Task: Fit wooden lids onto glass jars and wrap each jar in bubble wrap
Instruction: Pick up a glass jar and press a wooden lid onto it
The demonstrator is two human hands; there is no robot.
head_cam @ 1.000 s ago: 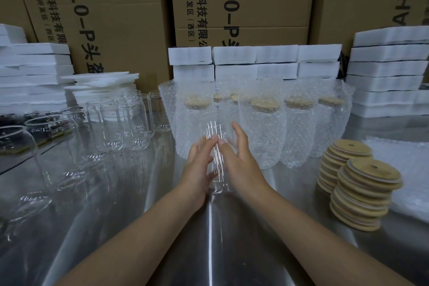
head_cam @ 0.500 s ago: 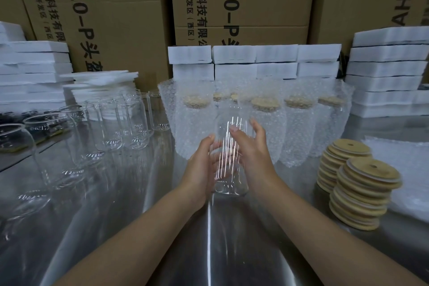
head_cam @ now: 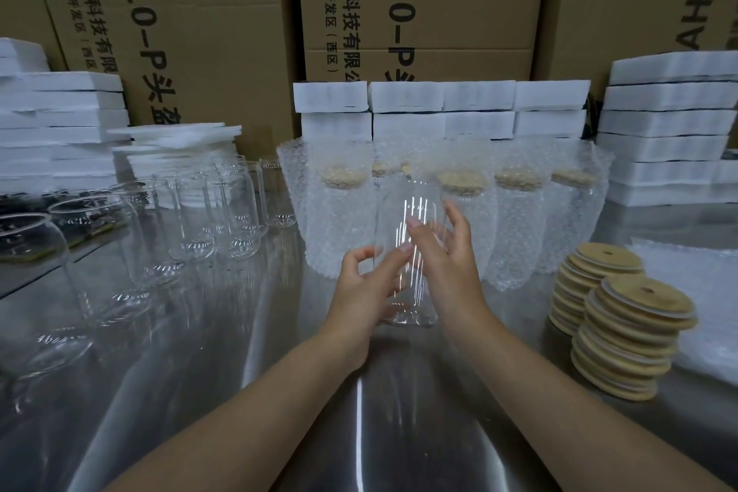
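Note:
A clear glass jar [head_cam: 407, 212] without a lid is held upright above the steel table [head_cam: 247, 391], between both hands. My left hand [head_cam: 361, 292] grips its lower left side with curled fingers. My right hand [head_cam: 447, 252] wraps the right side, fingers across the front. Two stacks of round wooden lids [head_cam: 627, 336] stand at the right. Sheets of bubble wrap [head_cam: 695, 292] lie beyond them. Several wrapped, lidded jars [head_cam: 515, 220] stand in a row behind the held jar.
Several empty glass jars [head_cam: 191, 220] stand at the left. White foam blocks [head_cam: 439, 108] are stacked at the back, left and right. Large cardboard boxes [head_cam: 419, 4] form the rear wall.
The jar has been lifted higher and turned upright between both hands. My right hand moved up along its side.

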